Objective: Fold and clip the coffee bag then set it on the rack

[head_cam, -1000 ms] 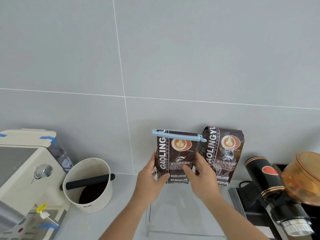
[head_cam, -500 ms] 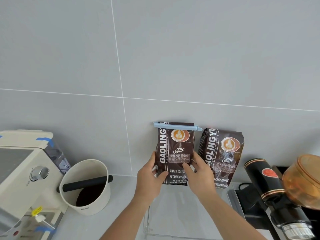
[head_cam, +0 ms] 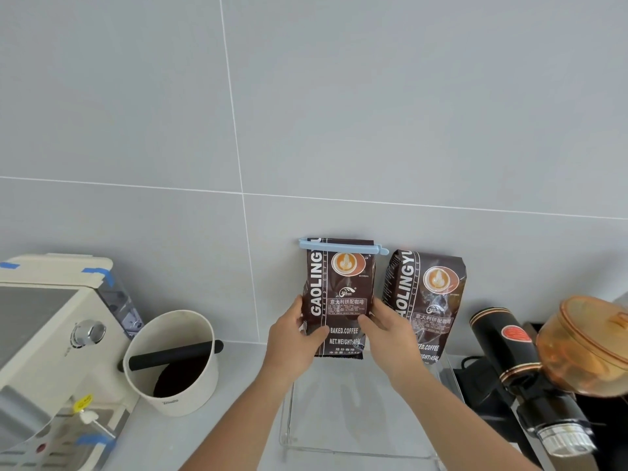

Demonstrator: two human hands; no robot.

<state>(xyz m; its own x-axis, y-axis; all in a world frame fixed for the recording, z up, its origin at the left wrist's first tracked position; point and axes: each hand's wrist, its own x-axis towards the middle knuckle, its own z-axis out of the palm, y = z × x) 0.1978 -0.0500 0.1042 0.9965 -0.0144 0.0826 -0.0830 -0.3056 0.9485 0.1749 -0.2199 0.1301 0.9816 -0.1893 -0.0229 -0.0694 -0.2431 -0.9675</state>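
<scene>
At frame centre, the left hand (head_cam: 292, 341) and right hand (head_cam: 390, 338) each keep a grip on the clipped coffee bag (head_cam: 339, 297); lower left, the cream bin (head_cam: 171, 365) holds dark grounds.

Two forearms enter from the bottom of the frame, both bare to the edge. The left hand (head_cam: 295, 338) and right hand (head_cam: 390, 338) wear nothing visible.
</scene>
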